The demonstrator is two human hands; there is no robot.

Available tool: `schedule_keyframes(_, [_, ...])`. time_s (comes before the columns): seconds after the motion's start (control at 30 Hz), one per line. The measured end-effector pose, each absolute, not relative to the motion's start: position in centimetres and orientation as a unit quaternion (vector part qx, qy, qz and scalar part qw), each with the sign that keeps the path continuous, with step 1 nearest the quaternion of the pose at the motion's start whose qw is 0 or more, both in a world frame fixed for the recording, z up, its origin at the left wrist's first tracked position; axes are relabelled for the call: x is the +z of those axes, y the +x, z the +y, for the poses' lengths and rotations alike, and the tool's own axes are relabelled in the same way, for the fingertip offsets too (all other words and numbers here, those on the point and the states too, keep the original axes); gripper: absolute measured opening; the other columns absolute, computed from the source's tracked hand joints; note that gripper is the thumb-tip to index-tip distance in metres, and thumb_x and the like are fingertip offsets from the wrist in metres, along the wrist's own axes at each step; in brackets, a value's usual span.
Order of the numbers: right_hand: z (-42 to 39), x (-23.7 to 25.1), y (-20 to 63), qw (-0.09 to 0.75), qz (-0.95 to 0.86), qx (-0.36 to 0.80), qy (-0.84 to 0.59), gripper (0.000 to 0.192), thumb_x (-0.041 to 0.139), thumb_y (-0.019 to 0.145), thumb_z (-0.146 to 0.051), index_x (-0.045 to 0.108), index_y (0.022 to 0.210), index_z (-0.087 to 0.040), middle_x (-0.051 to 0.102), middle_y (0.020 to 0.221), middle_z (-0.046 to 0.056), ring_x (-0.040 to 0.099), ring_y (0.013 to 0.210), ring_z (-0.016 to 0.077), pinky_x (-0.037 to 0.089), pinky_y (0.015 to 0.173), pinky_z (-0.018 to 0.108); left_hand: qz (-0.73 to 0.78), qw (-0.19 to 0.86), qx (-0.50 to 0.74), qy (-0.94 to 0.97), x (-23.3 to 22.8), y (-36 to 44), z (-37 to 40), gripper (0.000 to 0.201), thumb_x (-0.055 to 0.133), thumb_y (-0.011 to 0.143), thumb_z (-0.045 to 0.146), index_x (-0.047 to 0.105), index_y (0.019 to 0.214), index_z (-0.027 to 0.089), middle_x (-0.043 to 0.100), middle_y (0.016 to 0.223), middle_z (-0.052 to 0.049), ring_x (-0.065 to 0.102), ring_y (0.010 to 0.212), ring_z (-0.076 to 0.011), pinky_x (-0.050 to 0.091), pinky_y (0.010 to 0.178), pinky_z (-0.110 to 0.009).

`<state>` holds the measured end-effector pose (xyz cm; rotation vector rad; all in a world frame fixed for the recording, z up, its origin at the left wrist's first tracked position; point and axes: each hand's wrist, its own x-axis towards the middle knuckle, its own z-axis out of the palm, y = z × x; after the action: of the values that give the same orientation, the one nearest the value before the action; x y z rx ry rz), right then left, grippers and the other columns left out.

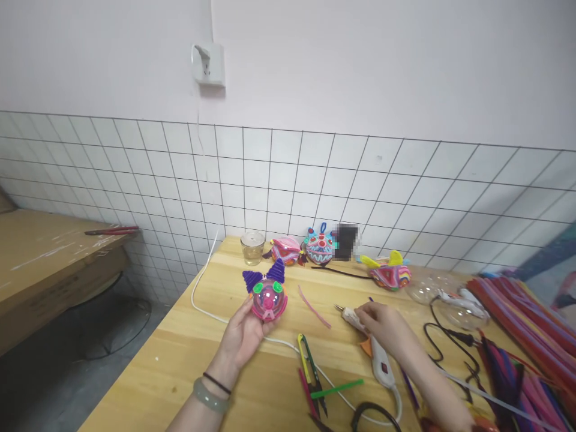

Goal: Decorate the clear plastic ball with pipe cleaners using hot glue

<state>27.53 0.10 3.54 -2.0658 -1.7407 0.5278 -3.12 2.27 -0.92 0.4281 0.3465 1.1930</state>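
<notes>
My left hand (245, 333) cups a clear ball ornament (269, 299) from below. The ornament looks like an animal face, with purple fuzzy ears, green eyes, a pink nose and pink trim. Over the middle right of the table, my right hand (382, 324) closes its fingers on the white hot glue gun (353, 318), which lies with its metal nozzle pointing left. An orange trigger and a white switched end with a cord show below that hand. Between my hands is a pink pipe cleaner (315, 307). Yellow-and-green thread snips (308, 360) lie nearer me, beside a green pipe cleaner (337, 389).
Along the tiled wall stand a glass cup (252, 249) and finished ornaments, one blue-and-red (319, 247), one yellow-eared (390, 275). Clear plastic shells (463, 312), a black plug (463, 338) and bundled pipe cleaners (522, 324) fill the right. A white cord (198, 303) crosses the table.
</notes>
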Motion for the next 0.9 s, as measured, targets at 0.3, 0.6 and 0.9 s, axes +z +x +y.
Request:
schedule_keyframes(0.3, [-4.9,-0.7,30.5,0.092,-0.577,0.156,-0.796,0.038,0.052,0.078,-0.049,0.048,0.05,-0.024,0.065,0.058,0.007,0.062,0.058,0.0253,0.035,0.052,0.03,0.253,0.73,0.575,0.267,-1.2,-1.6,1.9,0.04,0.078,0.069,0.021,0.059,0.104,0.018,0.071,0.103,-0.007,0.069,0.091,-0.0225,0.058,0.078,-0.036])
schedule_keyframes(0.6, [-4.7,-3.1,30.2,0.265,-0.527,0.23,-0.774,0.036,0.058,0.071,-0.052,0.046,0.051,-0.024,0.05,0.046,-0.001,0.053,0.049,0.0192,0.035,0.049,0.029,0.304,0.644,0.61,0.348,-1.3,-0.2,1.4,0.073,0.088,0.05,0.025,0.056,0.115,0.019,0.066,0.117,-0.013,0.061,0.111,-0.0316,0.046,0.097,-0.048])
schedule_keyframes(0.9, [-5.5,-1.9,29.8,0.508,-0.393,0.418,-0.643,0.035,0.067,0.068,-0.054,0.058,0.071,-0.02,0.06,0.057,0.0,0.056,0.053,0.0176,0.046,0.049,0.026,0.303,0.617,0.598,0.412,-1.6,0.0,1.1,0.074,0.083,0.06,0.029,0.046,0.124,0.019,0.06,0.127,-0.015,0.058,0.116,-0.03,0.043,0.101,-0.045])
